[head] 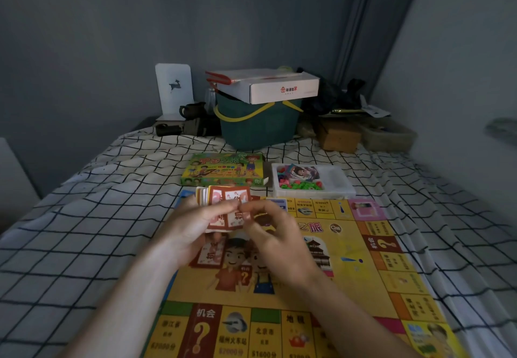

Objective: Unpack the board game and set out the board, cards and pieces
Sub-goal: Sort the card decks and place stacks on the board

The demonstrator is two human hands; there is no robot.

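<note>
Lying flat across a bed (84, 217) covered in soft white cloth with a black grid, wrinkled at its far end, a glossy yellow game board (349, 282) is showing printed squares, question marks and cartoon children. The left hand (193, 226) is holding a thick stack of red-and-white cards (223, 212) above the board's far edge, its grip clamped on the stack with the thumb across the top card. The right hand (275, 234) is meeting it from the other side, fingertips pinching the top card's right edge beside the left thumb. Behind the hands, a green rectangular game box (223, 170) with a shiny printed lid is resting on the cloth. Just beside it to the right, a shallow clear plastic tray (335, 187) is holding small green and pink pieces (296, 184) and a picture card. Farther back, a dark green bucket (257, 128) with a yellow handle is carrying a white cardboard box (279, 86).
</note>
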